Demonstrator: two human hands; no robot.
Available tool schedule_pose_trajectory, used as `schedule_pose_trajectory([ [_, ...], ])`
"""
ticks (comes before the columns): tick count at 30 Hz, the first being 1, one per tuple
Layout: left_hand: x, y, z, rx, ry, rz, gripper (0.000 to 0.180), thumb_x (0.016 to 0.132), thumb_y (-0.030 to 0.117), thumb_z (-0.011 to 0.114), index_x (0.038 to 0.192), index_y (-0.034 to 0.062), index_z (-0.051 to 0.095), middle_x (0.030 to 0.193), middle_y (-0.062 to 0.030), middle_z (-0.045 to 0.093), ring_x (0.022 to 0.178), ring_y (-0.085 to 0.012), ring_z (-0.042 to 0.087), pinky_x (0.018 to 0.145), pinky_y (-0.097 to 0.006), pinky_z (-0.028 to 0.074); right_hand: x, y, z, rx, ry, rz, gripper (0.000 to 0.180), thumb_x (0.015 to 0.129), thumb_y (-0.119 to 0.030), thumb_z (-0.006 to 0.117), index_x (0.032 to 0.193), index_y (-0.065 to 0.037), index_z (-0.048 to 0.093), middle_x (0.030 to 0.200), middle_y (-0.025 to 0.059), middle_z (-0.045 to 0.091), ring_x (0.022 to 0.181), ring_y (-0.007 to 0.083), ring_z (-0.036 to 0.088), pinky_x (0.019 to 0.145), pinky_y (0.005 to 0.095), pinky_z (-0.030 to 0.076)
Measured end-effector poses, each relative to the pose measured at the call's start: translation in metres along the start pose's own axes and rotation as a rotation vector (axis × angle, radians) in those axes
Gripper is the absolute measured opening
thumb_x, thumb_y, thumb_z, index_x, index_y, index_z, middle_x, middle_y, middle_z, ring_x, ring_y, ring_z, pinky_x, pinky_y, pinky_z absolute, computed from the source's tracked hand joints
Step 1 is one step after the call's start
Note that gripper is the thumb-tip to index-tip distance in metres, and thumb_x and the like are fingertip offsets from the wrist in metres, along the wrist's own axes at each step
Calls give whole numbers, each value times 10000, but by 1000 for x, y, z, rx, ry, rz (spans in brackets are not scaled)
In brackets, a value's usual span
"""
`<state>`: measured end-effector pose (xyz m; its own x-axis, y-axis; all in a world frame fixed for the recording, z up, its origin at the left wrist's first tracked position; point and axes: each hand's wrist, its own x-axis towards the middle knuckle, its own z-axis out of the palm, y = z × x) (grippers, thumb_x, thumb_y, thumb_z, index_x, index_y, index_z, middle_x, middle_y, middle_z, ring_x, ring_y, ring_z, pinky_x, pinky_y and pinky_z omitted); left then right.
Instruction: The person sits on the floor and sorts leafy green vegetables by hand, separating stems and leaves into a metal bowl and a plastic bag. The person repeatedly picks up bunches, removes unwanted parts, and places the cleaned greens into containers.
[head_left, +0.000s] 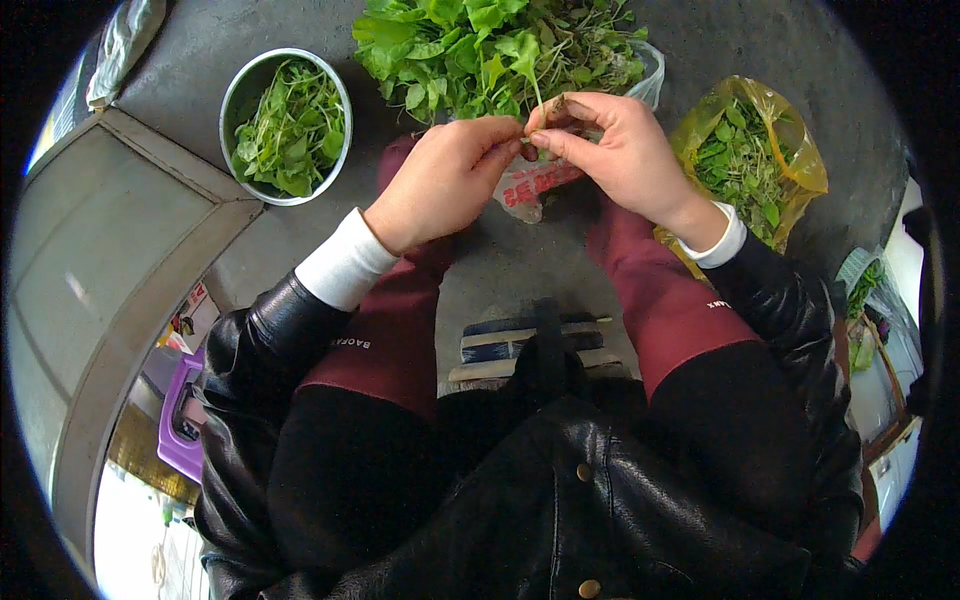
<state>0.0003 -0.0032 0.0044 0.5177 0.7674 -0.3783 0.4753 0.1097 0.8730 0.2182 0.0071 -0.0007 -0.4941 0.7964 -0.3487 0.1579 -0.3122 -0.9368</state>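
Observation:
My two hands meet in the middle, above a floor-level heap of leafy greens (440,55). In my right hand (640,155) a single leafy green (527,60) is pinched between thumb and forefinger, its leaves pointing up and away from me. My left hand (440,185) is closed, thumb and forefinger pinching at the lower end of the same green, where a small pale green bit shows. Dark soil marks the right fingers. The right hand's curled fingers are partly hidden. Beneath the hands lies a clear plastic bag with red print (525,190).
A round metal bowl (228,105) of picked greens stands at the left. On the right, a yellow plastic bag (805,170) holds more greens and stems. A framed glass panel (110,230) and a purple plastic thing (175,430) flank my left arm. A striped seat (485,345) shows between my legs.

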Motion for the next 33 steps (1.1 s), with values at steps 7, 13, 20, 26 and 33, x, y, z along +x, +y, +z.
schedule_pose_trajectory([
  [7,-1,-5,-2,116,54,5,305,845,7,508,1045,71,729,782,-227,657,754,-400,663,674,-445,530,-6,-3,-4,-188,96,-100,143,937,-32,673,1065,30,692,928,22,710,902,77,656,770,228,528],
  [13,-4,-4,-53,408,291,-186,280,1021,128,489,1290,124,566,913,-170,657,787,-233,653,684,-371,508,-39,8,-93,-146,43,140,169,960,-113,665,1047,30,688,938,33,695,828,90,650,775,250,540],
  [20,-29,-91,-117,849,481,-59,207,995,133,529,1177,91,620,1077,-127,699,1035,-327,636,910,-423,481,-171,81,-236,-792,376,547,321,911,-194,704,1148,21,683,1039,115,715,924,220,683,859,336,536],
  [26,-64,-169,-119,1113,342,-263,587,901,145,661,1457,214,486,1515,-97,438,1399,-370,385,1136,-480,344,-186,99,-231,-1396,301,820,443,849,-283,711,1205,-22,678,1172,220,678,1119,388,631,980,471,498],
  [33,-53,-149,-104,1074,401,-143,575,890,134,669,1437,219,513,1509,-86,450,1425,-369,351,1153,-499,313,-162,100,-224,-1326,486,659,329,929,-260,608,1174,-54,687,1141,186,693,1072,367,651,934,473,515],
])
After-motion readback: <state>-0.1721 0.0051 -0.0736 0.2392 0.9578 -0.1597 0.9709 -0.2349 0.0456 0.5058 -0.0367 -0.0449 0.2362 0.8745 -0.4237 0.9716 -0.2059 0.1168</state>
